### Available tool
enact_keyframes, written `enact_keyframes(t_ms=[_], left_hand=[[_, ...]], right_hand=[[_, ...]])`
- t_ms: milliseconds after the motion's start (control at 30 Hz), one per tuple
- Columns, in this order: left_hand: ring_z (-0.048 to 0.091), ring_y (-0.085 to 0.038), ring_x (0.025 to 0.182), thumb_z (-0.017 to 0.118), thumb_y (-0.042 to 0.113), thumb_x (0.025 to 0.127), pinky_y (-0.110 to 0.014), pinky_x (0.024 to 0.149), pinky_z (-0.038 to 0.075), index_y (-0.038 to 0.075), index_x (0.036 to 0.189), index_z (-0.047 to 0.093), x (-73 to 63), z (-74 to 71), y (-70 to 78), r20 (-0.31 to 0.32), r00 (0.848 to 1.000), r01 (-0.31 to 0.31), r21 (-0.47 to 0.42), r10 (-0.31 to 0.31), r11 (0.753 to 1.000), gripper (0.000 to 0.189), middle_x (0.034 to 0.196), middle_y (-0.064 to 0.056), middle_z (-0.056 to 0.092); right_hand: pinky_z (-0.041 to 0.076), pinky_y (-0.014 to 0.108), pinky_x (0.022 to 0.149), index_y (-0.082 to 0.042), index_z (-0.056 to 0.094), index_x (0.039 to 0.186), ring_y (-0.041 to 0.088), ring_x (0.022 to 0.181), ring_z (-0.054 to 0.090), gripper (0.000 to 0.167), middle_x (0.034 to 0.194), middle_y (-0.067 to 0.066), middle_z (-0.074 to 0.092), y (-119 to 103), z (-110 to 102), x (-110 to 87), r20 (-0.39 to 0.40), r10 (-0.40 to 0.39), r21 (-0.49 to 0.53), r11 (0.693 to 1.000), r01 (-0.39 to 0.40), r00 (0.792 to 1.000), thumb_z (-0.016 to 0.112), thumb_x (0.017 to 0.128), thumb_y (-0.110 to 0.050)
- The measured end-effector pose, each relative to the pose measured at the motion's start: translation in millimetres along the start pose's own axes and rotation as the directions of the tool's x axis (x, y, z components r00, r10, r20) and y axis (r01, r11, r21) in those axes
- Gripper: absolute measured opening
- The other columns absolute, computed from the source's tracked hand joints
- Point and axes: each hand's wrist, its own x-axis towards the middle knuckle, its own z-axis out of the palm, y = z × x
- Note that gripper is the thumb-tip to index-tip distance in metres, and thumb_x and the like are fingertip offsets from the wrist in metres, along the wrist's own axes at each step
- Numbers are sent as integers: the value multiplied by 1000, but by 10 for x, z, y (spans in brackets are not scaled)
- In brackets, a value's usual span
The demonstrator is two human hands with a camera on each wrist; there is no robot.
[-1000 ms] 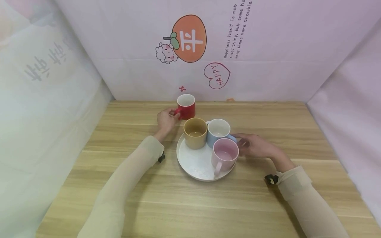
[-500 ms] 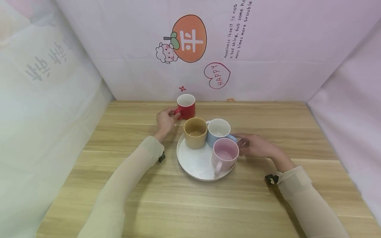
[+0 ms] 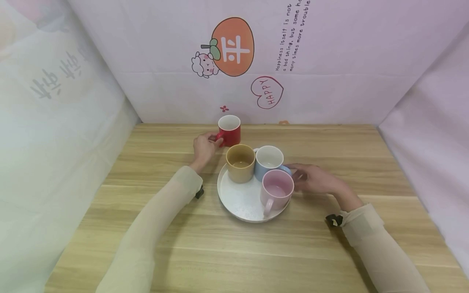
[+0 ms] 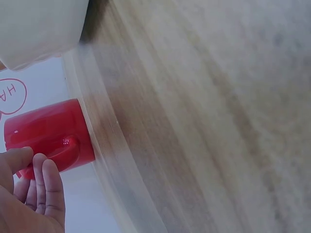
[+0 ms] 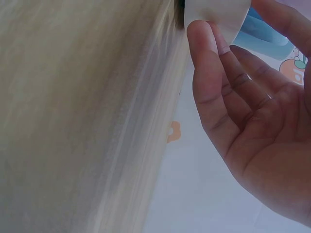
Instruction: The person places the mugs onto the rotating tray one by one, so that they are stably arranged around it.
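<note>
My left hand (image 3: 205,148) pinches the handle of a red mug (image 3: 230,134), white inside, which stands upright at the back of the table; the left wrist view shows thumb and fingers around the handle. In the middle, a round white tray (image 3: 236,203) bears a tan mug (image 3: 240,171), a light blue mug (image 3: 263,169) and a pink mug (image 3: 276,199). At the tray's right side is my right hand (image 3: 316,179), fingers loosely bent, beside the blue mug's handle and the pink mug. Fingertips (image 5: 201,34) lie right at the white tray's side in the right wrist view.
All of this stands on a wood-grain table (image 3: 220,252). A white printed cloth (image 3: 165,49) hangs along the table's back edge, just behind the red mug, and more cloth hangs on both sides.
</note>
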Motion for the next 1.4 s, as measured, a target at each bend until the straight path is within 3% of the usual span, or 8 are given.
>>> enact_keyframes(t_ms=[267, 633, 1000, 1400], left_hand=[[72, -27, 93, 74, 23, 91, -40, 89, 54, 7, 109, 75, 7, 4, 2, -15, 1000, -7, 63, 8, 998, 24, 99, -11, 77], [69, -25, 89, 74, 23, 91, -38, 79, 57, 9, 109, 73, -33, -17, -52, -47, 998, -39, 53, 41, 998, 22, 98, -10, 75], [71, -27, 86, 74, 21, 91, -40, 77, 58, 8, 106, 73, -110, -122, -74, -58, 993, -102, 17, 102, 995, 20, 94, -13, 76], [71, -27, 85, 74, 21, 90, -38, 75, 57, 7, 105, 73, -172, -274, -32, -87, 990, -113, 14, 114, 993, 20, 93, -13, 76]], right_hand=[[58, 30, 80, -16, 50, 146, 20, 96, 71, 66, 103, 7, 74, -42, -16, 4, 12, 2, 5, 1000, -2, 1000, 76, 86, -12], [58, 30, 81, -15, 50, 146, 21, 96, 71, 66, 104, 7, 75, -22, -19, 8, 11, -11, -5, 1000, 11, 1000, 76, 86, -11], [58, 32, 83, -16, 49, 147, 20, 97, 71, 66, 104, 6, 75, -25, -22, -11, 9, -2, -1, 1000, 2, 1000, 76, 86, -11], [58, 31, 83, -15, 50, 146, 20, 97, 71, 66, 104, 7, 74, -6, -21, 2, 12, -3, 9, 1000, 3, 1000, 76, 86, -12]])
